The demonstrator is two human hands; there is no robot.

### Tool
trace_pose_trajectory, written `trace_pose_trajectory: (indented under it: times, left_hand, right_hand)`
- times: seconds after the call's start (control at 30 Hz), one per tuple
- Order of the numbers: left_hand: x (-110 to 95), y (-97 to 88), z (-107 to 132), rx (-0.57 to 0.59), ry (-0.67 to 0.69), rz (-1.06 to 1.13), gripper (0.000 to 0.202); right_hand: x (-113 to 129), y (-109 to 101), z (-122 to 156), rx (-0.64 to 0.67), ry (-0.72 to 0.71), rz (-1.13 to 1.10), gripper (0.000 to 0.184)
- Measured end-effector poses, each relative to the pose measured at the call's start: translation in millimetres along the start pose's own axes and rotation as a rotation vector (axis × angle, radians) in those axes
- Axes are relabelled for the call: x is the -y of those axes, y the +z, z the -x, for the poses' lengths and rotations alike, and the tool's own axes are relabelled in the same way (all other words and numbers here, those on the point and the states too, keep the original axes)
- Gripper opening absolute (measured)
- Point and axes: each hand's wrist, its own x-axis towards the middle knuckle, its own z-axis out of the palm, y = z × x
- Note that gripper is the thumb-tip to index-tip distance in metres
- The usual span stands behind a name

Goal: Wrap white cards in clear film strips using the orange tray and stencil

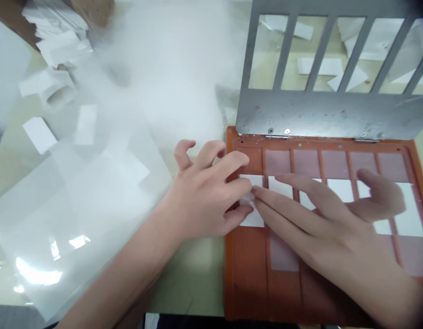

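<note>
An orange tray (245,265) with parallel slots lies under both my hands. White cards cross the middle of its slots; one white card (252,220) is in the leftmost slot. Over that card, my left hand (208,194) is bent, with thumb and index finger curled around something small and greyish that I cannot make out. My right hand (328,224) reaches in from the right, fingers stretched out, and its fingertips touch the same spot. Translucent strips, such as one film strip (283,251), show above and below the other cards. The right hand hides part of the card row.
A hinged metal frame (321,112) with long windows stands raised behind the tray. Clear plastic sheets (77,192) cover the table to the left. Loose white cards (39,135) and a card stack (60,32) lie at the far left; more white cards (321,66) show through the frame.
</note>
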Motion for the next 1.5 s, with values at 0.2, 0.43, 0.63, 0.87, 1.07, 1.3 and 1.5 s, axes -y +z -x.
trace_pose_trajectory:
  times: [0.2,0.43,0.63,0.87,1.07,1.3,1.5]
  left_hand:
    - [3.8,4.7,3.2,-0.085,0.118,-0.048,0.017]
    - [8.6,10.4,4.2,-0.235,0.312,-0.088,0.033]
    - [6.8,8.4,2.4,-0.227,0.349,-0.085,0.033]
    - [8.4,8.4,1.4,-0.208,0.313,-0.071,0.033]
    - [10.2,4.5,2.6,-0.166,0.296,-0.081,0.033]
    - [17.3,9.1,5.5,-0.168,0.289,-0.088,0.033]
    - [20.2,18.0,3.8,-0.242,0.251,-0.079,0.034]
  right_hand:
    - [-3.3,-3.0,-7.5,-0.003,-0.053,0.109,0.044]
    - [-8.1,-8.0,-13.4,-0.037,-0.055,0.057,0.033]
    - [-6.2,-7.2,-8.9,-0.087,0.072,-0.181,0.021]
    - [-7.7,-3.9,-11.9,-0.035,0.157,-0.349,0.024]
    - [-8.5,0.2,-11.2,-0.099,0.215,-0.354,0.023]
    - [-7.8,1.1,-11.4,-0.052,0.258,-0.466,0.028]
    - [-10.9,3.8,-11.7,-0.029,0.307,-0.407,0.028]
